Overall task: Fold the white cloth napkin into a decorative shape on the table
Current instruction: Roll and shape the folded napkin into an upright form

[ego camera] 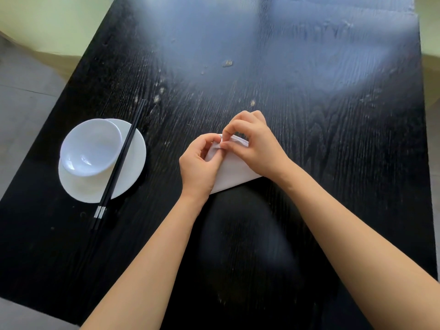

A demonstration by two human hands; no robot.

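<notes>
A white cloth napkin (232, 173) lies folded into a compact wedge on the black wooden table (309, 115), near the middle. My left hand (200, 166) rests on its left side and pinches the cloth near the far tip with thumb and fingers. My right hand (254, 144) covers the right side and pinches the same far tip from above. Both hands meet at that tip, so the folds under them are hidden. The napkin's near edge shows between my wrists.
To the left stands a white plate (133, 167) with a white bowl (90, 148) on it. A pair of black chopsticks (119, 163) lies across the plate's right part, pointing away. The table's left edge borders a grey floor (21, 96).
</notes>
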